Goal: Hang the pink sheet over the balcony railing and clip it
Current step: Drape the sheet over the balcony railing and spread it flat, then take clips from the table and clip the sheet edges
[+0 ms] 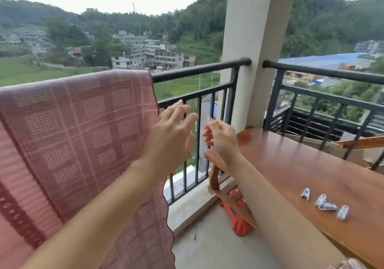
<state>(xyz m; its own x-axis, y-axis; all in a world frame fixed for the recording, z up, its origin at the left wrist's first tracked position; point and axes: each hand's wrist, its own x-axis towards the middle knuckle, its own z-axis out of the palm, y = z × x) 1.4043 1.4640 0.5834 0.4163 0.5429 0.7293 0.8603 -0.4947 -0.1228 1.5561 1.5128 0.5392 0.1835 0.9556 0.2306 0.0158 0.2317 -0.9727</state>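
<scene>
Viewing from the head camera, the pink sheet hangs draped over the balcony railing at the left. Its right edge stops short of the pillar, and no clip is visible on it. The left grip hovers just beside that edge, fingers spread and holding nothing; contact with the cloth cannot be confirmed. The right grip is near it, fingers loosely curled and empty. The clips lie on the bench, well apart from both grips. Probable risk: the unclipped sheet slides off the top rail or lifts in wind and falls outside the balcony. Probable cause: both grips leave the cloth while a clip is fetched. Secondary risk: a clip slips through the bars during transfer to the railing.
</scene>
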